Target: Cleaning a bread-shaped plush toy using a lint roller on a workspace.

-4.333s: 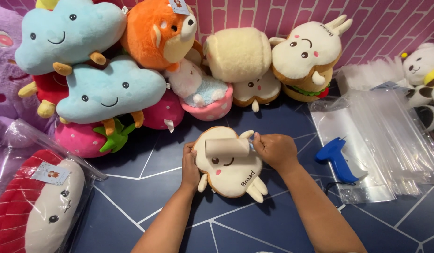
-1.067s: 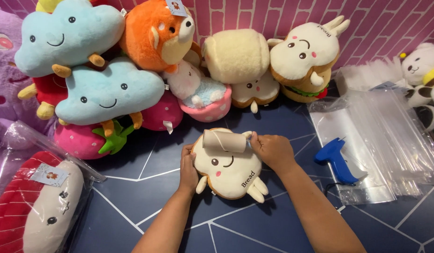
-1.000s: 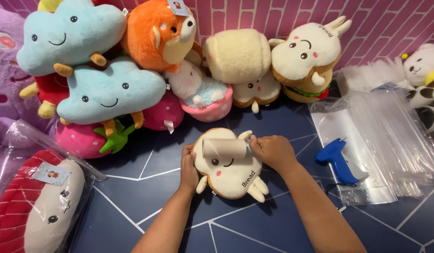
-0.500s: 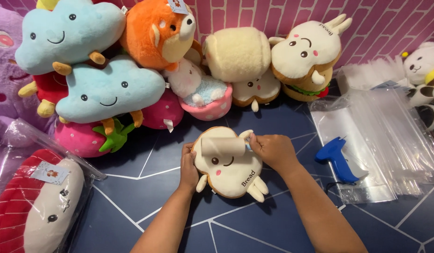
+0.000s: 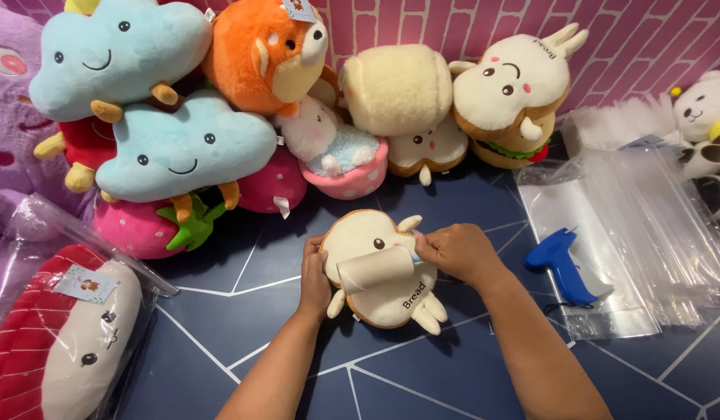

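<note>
The right hand (image 5: 457,253) is closed around the handle end of a lint roller (image 5: 375,271), whose pale cylinder lies across the face of a cream bread-shaped plush toy (image 5: 379,276); the grip is narrow, fingers curled tight at the roller's right end. The left hand (image 5: 314,272) cups the toy's left edge, fingers wrapped on its side to steady it flat on the dark blue floor mat (image 5: 243,327). The step in hand looks like rolling the toy's front clean, and the next stroke would call for a firm hold on the left while the roller travels evenly over the fabric. Just right of the right hand lies a blue tagging gun (image 5: 562,264) on a stack of clear plastic bags (image 5: 648,233). Beyond both hands a row of plush toys leans on the pink wall: two blue clouds (image 5: 181,152), an orange fox (image 5: 263,54), and another bread toy (image 5: 515,85). Far left of the left hand sits a bagged red and white plush (image 5: 57,350).
</note>
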